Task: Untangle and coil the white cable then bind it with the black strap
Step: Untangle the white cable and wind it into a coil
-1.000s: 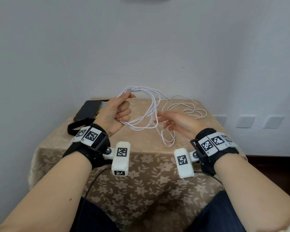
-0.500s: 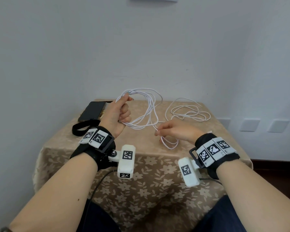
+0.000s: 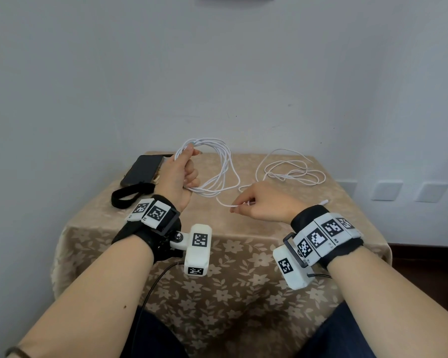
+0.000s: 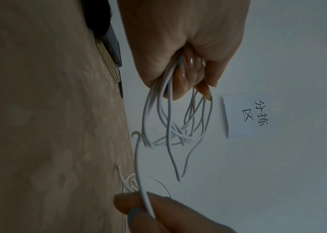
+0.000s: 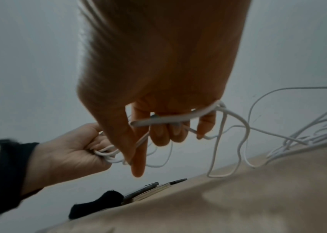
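Your left hand [image 3: 177,178], left of centre in the head view, is closed in a fist around several loops of the white cable [image 3: 219,169], holding them up above the table [image 3: 282,228]. Your right hand [image 3: 263,202], at centre right, pinches a single strand between thumb and curled fingers, low over the cloth. The rest of the cable lies loose and tangled toward the table's upper right. The black strap [image 3: 130,196] lies at the left edge, touching a dark phone [image 3: 142,170] behind it.
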